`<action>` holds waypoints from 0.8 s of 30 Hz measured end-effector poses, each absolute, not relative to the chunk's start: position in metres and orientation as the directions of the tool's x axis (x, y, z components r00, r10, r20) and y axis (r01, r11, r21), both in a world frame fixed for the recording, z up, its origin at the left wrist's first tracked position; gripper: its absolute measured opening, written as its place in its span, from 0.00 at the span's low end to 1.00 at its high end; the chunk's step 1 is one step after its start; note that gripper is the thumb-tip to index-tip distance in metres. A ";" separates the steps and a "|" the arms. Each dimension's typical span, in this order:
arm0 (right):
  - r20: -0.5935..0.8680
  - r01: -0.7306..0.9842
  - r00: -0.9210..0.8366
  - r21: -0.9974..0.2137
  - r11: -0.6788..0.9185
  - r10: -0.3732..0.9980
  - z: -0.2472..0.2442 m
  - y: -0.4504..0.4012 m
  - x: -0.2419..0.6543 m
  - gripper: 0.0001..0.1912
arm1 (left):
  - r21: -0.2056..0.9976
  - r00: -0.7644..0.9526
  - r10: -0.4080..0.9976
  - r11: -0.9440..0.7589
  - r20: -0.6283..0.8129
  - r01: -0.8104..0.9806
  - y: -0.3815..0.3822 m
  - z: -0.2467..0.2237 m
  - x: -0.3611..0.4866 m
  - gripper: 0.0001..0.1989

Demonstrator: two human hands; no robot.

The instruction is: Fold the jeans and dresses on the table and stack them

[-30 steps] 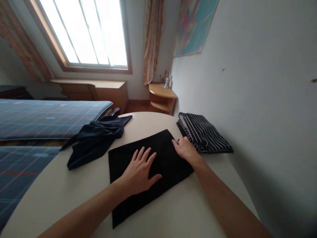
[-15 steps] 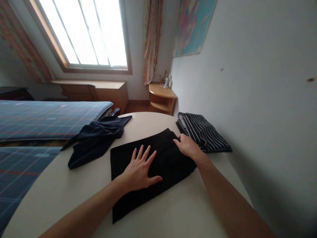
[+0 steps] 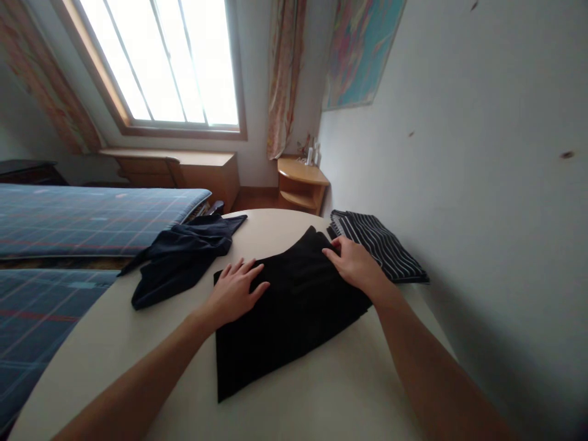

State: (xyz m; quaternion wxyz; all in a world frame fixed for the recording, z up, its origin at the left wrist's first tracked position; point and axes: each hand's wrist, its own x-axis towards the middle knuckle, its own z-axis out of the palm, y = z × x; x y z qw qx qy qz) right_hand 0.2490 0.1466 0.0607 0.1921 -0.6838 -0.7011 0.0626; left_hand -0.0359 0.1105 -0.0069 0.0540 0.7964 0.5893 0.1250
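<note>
The left hand (image 3: 235, 293), fingers spread, seems to steady the black cloth (image 3: 289, 306) while the right hand (image 3: 356, 262) pinches its edge.

Head camera, one: worn by the person (image 3: 156, 361), above the near side of the round table (image 3: 285, 404), facing forward and down across it; tabletop close below, wall (image 3: 468, 202) near on the right, window (image 3: 169, 67) and desk (image 3: 206, 158) farther off, ahead and leftward
</note>
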 end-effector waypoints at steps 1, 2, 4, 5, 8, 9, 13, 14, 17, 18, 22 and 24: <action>0.190 0.935 0.012 -0.350 0.056 0.982 0.062 0.146 0.247 0.15 | 0.227 0.218 0.969 -0.241 0.120 0.944 0.112 -0.009 -0.046 0.32; 0.196 0.936 0.016 -0.348 0.054 0.981 0.064 0.145 0.245 0.15 | 0.227 0.169 0.979 -0.192 0.115 0.955 0.112 -0.011 -0.056 0.33; 0.204 0.941 0.020 -0.333 0.050 0.979 0.068 0.143 0.240 0.15 | 0.241 0.133 0.980 -0.166 0.151 0.956 0.109 -0.019 -0.071 0.33; 0.205 0.947 0.023 -0.319 0.044 0.979 0.070 0.142 0.236 0.15 | 0.252 0.139 0.974 -0.182 0.180 0.950 0.106 -0.023 -0.077 0.32; 0.201 0.967 0.032 -0.253 0.020 0.979 0.081 0.136 0.221 0.15 | 0.301 0.168 0.955 -0.240 0.245 0.923 0.096 -0.032 -0.085 0.30; 0.201 0.973 0.033 -0.229 0.015 0.979 0.085 0.133 0.215 0.14 | 0.324 0.166 0.953 -0.246 0.253 0.914 0.094 -0.034 -0.086 0.29; 0.218 0.990 0.023 -0.140 0.008 0.976 0.102 0.118 0.188 0.14 | 0.449 0.115 0.953 -0.236 0.280 0.862 0.093 -0.031 -0.089 0.27; 0.228 0.993 0.011 -0.114 0.016 0.974 0.105 0.114 0.180 0.14 | 0.491 0.088 0.954 -0.226 0.288 0.841 0.095 -0.029 -0.091 0.27; 0.271 0.997 -0.050 -0.037 0.062 0.961 0.114 0.102 0.155 0.12 | 0.631 -0.013 0.952 -0.191 0.305 0.752 0.102 -0.025 -0.100 0.25; 0.278 0.997 -0.069 -0.017 0.076 0.958 0.116 0.098 0.145 0.11 | 0.673 -0.049 0.952 -0.177 0.303 0.718 0.104 -0.024 -0.104 0.24; 0.257 0.994 -0.108 0.011 0.109 0.960 0.121 0.082 0.100 0.12 | 0.800 -0.174 0.958 -0.084 0.230 0.594 0.111 -0.027 -0.120 0.23; 0.263 0.987 -0.152 -0.003 0.158 0.953 0.119 0.075 0.077 0.16 | 0.861 -0.190 0.966 -0.057 0.175 0.505 0.114 -0.030 -0.125 0.22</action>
